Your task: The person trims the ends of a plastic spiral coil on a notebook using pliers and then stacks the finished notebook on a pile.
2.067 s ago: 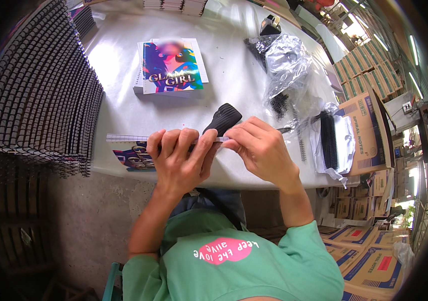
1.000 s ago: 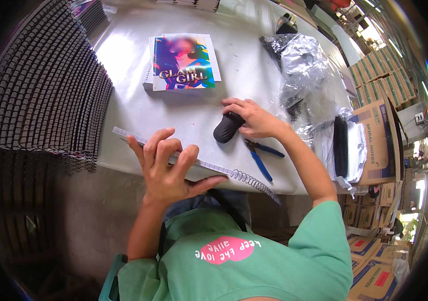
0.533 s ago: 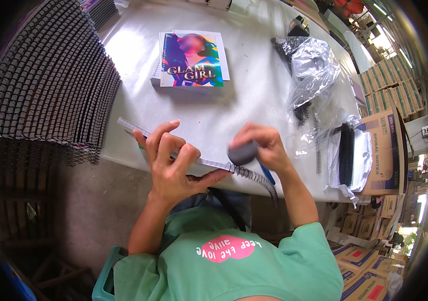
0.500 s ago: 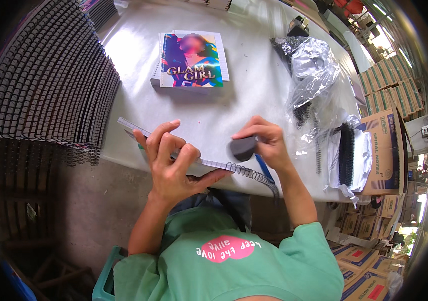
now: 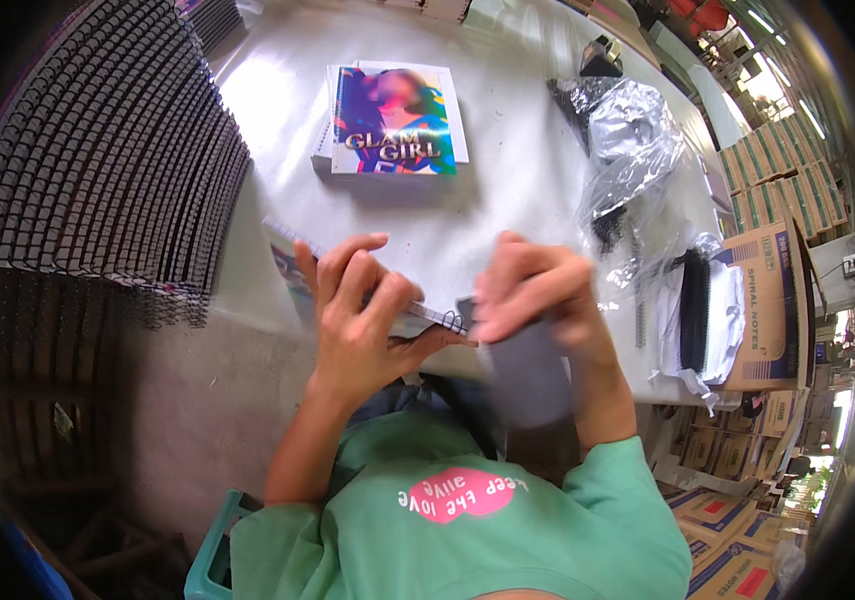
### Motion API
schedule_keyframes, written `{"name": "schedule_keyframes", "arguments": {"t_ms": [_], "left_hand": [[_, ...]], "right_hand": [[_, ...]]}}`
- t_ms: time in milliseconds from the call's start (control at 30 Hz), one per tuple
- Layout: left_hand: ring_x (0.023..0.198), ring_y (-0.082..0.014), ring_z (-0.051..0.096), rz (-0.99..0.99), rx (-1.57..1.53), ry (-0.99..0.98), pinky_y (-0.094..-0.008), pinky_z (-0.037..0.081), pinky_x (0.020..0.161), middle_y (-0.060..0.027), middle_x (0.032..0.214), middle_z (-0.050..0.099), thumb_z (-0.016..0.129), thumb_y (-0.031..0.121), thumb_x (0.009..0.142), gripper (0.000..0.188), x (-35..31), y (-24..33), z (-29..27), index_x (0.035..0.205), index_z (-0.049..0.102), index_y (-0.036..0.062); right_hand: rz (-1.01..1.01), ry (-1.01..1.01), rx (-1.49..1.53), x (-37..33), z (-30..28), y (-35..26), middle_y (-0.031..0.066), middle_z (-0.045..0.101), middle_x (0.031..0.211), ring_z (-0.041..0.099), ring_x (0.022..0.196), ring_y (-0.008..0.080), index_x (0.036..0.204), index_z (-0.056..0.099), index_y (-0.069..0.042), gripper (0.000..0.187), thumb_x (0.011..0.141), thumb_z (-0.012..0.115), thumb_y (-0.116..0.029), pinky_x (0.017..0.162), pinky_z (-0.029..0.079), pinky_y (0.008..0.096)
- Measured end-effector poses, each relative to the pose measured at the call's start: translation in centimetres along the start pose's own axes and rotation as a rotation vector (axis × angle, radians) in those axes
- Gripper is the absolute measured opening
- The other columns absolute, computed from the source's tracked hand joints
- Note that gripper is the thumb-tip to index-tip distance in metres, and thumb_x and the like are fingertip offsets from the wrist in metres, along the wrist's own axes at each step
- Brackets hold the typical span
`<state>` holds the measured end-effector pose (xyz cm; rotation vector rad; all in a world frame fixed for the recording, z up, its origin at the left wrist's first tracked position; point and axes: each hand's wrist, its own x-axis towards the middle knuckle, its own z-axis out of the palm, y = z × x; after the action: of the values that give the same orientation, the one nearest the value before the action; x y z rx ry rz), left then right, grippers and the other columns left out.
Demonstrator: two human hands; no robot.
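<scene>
My left hand [image 5: 357, 325] grips a notebook [image 5: 297, 278], which stands tilted on its long edge at the near side of the table. Its thumb lies along the near face, with the fingers curled over the far side. A few wire coil loops [image 5: 454, 321] show at the notebook's right end, beside the left thumb. Close by, my right hand [image 5: 537, 295] is closed on a dark grey, rounded piece [image 5: 527, 378]. That piece hangs below the fingers and is smeared by motion, so its kind is unclear. It hides the rest of the coil.
A small pile of notebooks with a colourful cover [image 5: 397, 125] lies ahead. Tall stacks of spiral-bound notebooks [image 5: 97, 160] fill the left side. To the right are a clear plastic bag [image 5: 637, 130], black coils [image 5: 693, 310] and a cardboard box [image 5: 759, 290]. A green stool [image 5: 209, 550] stands below.
My right hand has moved in toward the notebook's right end, and the dark piece now hangs lower, over where the coil's tail showed. My left hand and notebook have shifted slightly right in view.
</scene>
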<state>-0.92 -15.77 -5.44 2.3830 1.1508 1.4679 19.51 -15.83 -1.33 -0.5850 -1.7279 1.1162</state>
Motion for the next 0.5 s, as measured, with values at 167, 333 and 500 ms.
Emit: {"name": "schedule_keyframes", "arguments": {"t_ms": [167, 333, 500], "left_hand": [[0.105, -0.0239, 0.050, -0.026, -0.089, 0.044, -0.0514, 0.002, 0.109, -0.0028, 0.082, 0.051, 0.082, 0.050, 0.049, 0.065, -0.3, -0.2, 0.2, 0.096, 0.053, 0.0151], [0.101, -0.0289, 0.043, -0.061, 0.126, 0.080, -0.0483, 0.029, 0.095, -0.0076, 0.090, 0.044, 0.081, 0.057, 0.039, 0.070, 1.6, -2.4, -2.1, 0.081, 0.054, 0.0090], [0.094, -0.0261, 0.037, -0.075, -0.029, 0.135, -0.0396, 0.040, 0.077, -0.0112, 0.101, 0.034, 0.085, 0.054, 0.034, 0.072, 1.8, -3.9, -1.6, 0.068, 0.046, 0.0042]], "right_hand": [[-0.042, 0.125, 0.125, 0.3, 0.5, 0.3, 0.0077, 0.063, 0.076, 0.057, 0.075, 0.0152, 0.086, 0.073, -0.006, 0.032, 0.060, 0.061, 0.009, 0.062, 0.044, 0.0272], [0.386, 0.340, -0.047, 1.2, -0.2, 2.1, 0.0056, 0.060, 0.083, 0.058, 0.077, 0.0136, 0.089, 0.071, -0.001, 0.031, 0.066, 0.056, 0.013, 0.067, 0.046, 0.0237], [0.319, 0.133, -0.271, 2.8, 0.5, 3.3, 0.0105, 0.060, 0.081, 0.058, 0.076, 0.0158, 0.087, 0.071, -0.002, 0.026, 0.066, 0.061, 0.012, 0.066, 0.049, 0.0256]]}}
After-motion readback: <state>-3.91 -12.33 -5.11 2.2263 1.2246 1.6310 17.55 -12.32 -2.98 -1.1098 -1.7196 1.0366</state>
